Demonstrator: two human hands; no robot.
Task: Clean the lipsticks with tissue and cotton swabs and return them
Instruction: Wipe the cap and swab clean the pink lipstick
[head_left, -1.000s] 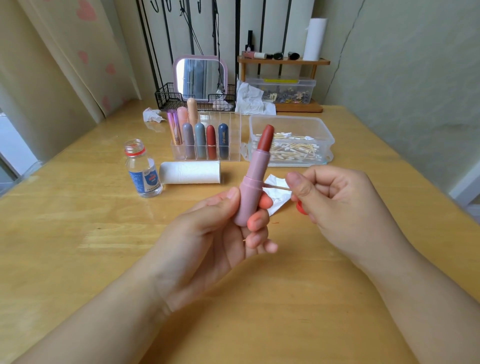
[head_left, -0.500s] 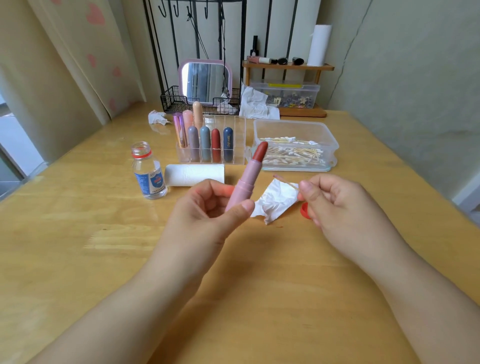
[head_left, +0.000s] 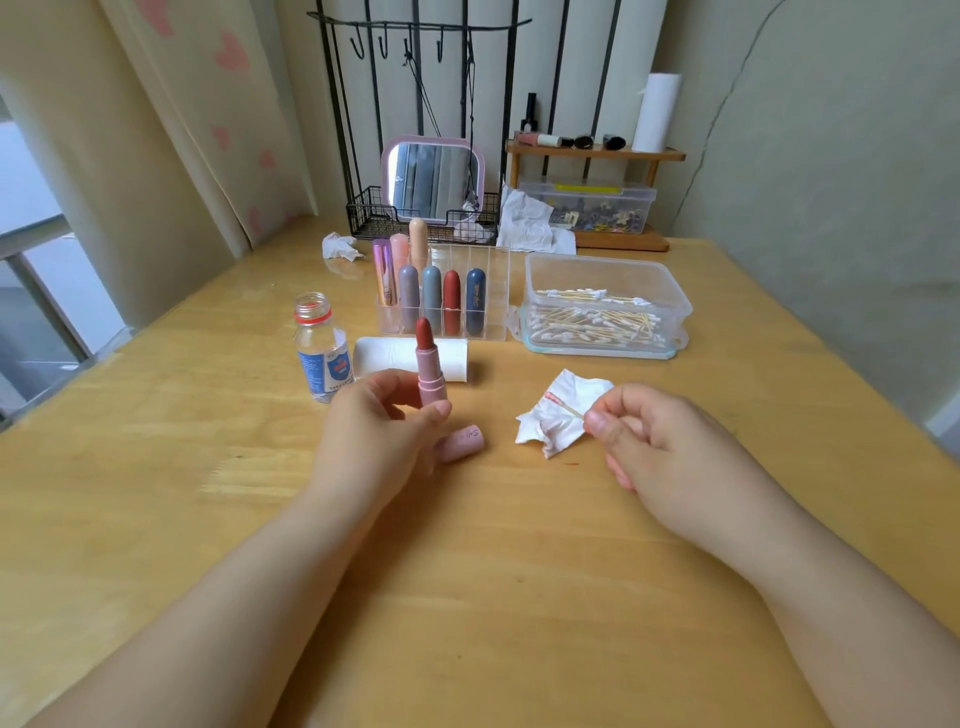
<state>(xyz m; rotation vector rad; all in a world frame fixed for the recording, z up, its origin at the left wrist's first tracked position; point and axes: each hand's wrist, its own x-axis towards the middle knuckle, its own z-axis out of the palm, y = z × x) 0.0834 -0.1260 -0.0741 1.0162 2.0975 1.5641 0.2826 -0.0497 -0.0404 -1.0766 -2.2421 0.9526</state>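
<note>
At table centre, the left hand grips 1 uncapped lipstick upright; its cap lies beside. Right hand pinches a stained cotton swab over the tissue. Capping and return to the far organizer remain.

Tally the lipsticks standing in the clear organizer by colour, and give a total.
Purple metallic: 1
Pink: 1
Peach: 1
Grey-purple: 1
Grey-blue: 1
Red: 1
Dark blue: 1
Total: 7 in the organizer. The open pink lipstick in the left hand is not counted.
</note>
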